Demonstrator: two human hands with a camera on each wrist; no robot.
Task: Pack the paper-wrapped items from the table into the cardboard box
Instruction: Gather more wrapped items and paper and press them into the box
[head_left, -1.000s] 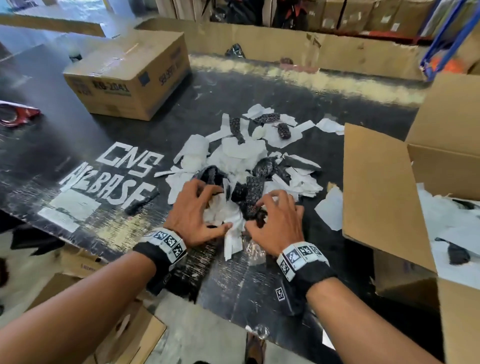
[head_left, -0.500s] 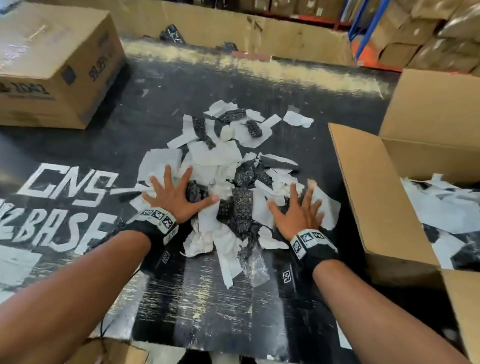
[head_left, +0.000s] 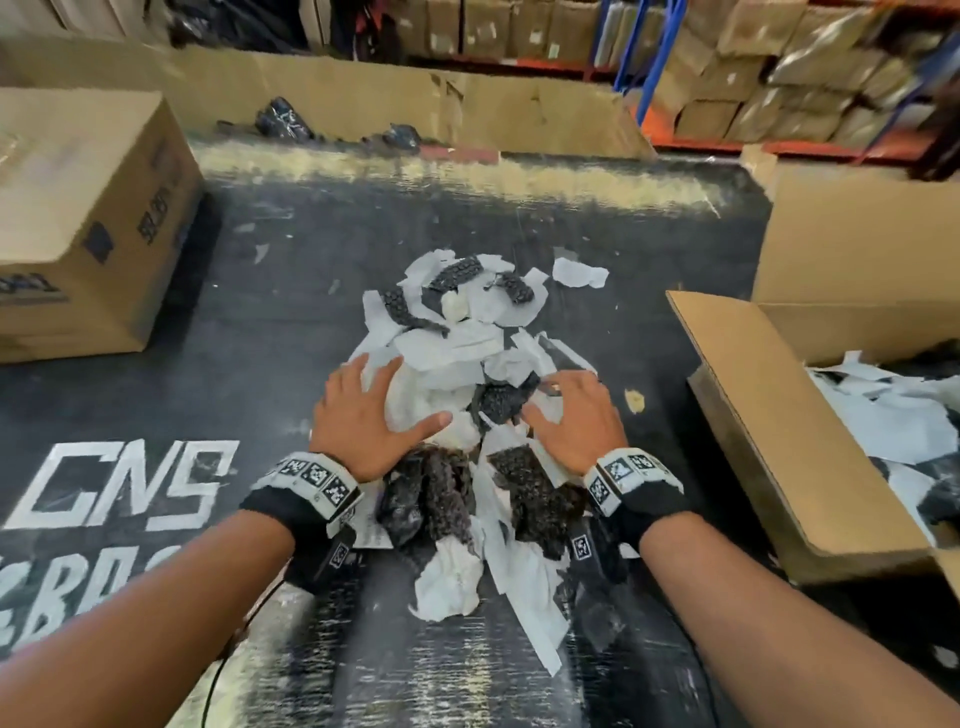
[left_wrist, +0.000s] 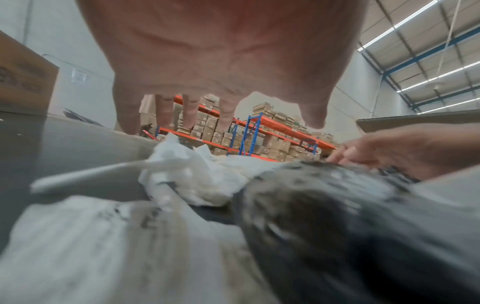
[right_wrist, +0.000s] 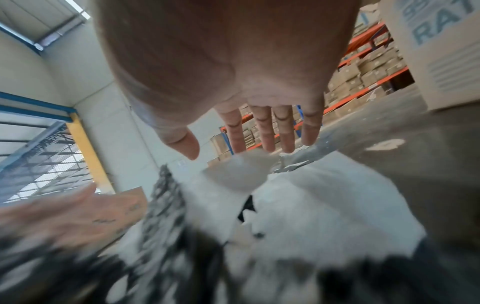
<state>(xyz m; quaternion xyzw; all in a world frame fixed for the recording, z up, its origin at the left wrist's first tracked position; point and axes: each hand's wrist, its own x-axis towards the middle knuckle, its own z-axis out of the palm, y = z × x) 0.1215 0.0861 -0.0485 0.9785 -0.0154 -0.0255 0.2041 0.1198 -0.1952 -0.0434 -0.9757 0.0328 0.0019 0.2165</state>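
A heap of white paper scraps and dark knobbly items lies mid-table on the black table. My left hand lies flat on the heap's left side with fingers spread. My right hand lies flat on its right side, fingers straight. More dark items and paper sit between my wrists. The open cardboard box stands at the right, with white paper and dark pieces inside. In the left wrist view my left hand hovers over crumpled paper. The right wrist view shows my right hand above blurred paper.
A closed cardboard box stands at the table's far left. A low cardboard wall runs along the far edge, with dark bagged things against it. Shelving with cartons fills the background. White lettering marks the table's left.
Both hands went from curled in the pile to flat and spread, then slid forward and inward over the heap. The scraps are bunched into a narrower heap.
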